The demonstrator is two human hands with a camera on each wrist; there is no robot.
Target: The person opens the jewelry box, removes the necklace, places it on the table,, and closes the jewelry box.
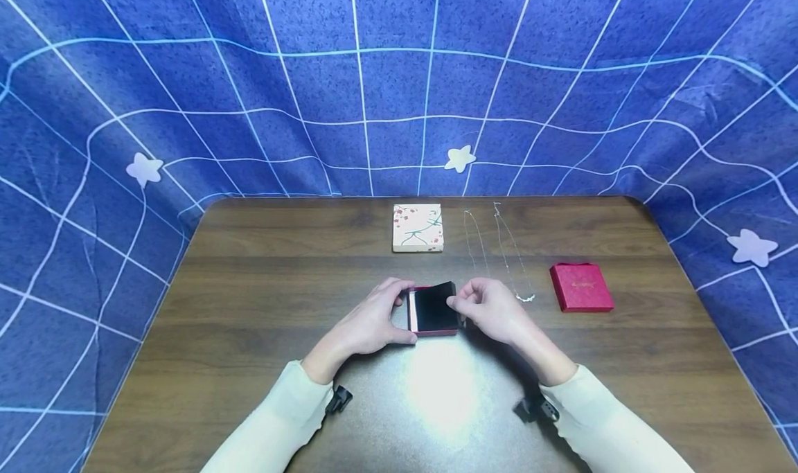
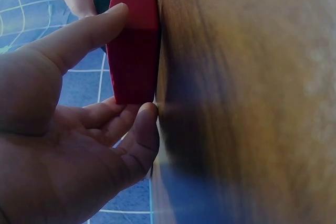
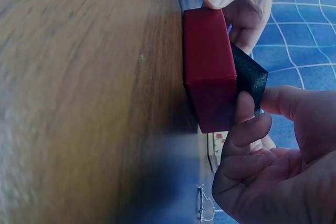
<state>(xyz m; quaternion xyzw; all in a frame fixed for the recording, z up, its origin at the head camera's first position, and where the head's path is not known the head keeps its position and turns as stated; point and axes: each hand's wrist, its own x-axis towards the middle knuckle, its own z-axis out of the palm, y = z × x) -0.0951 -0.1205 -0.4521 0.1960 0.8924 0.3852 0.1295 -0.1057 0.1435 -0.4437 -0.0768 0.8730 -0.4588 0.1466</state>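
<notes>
A small red jewelry box base [image 1: 436, 333] sits on the table between the two hands. My left hand [image 1: 373, 320] grips it from the left, the thumb against its near side and the fingers round its far side. A black pad [image 1: 433, 309] lies in the box with its right side lifted, and a pale strip shows along the left. My right hand [image 1: 492, 310] pinches the raised edge of this pad between thumb and index finger. From the right wrist view, the black pad [image 3: 251, 74] tilts up out of the red box [image 3: 210, 51].
Beyond the hands lies a white box [image 1: 418, 228] with a floral print. Two thin necklaces are laid out beside it, one with a small silver pendant [image 1: 526, 298]. Farther right is a red box lid [image 1: 582, 289]. A blue patterned curtain [image 1: 399, 85] hangs behind the wooden table [image 1: 262, 279].
</notes>
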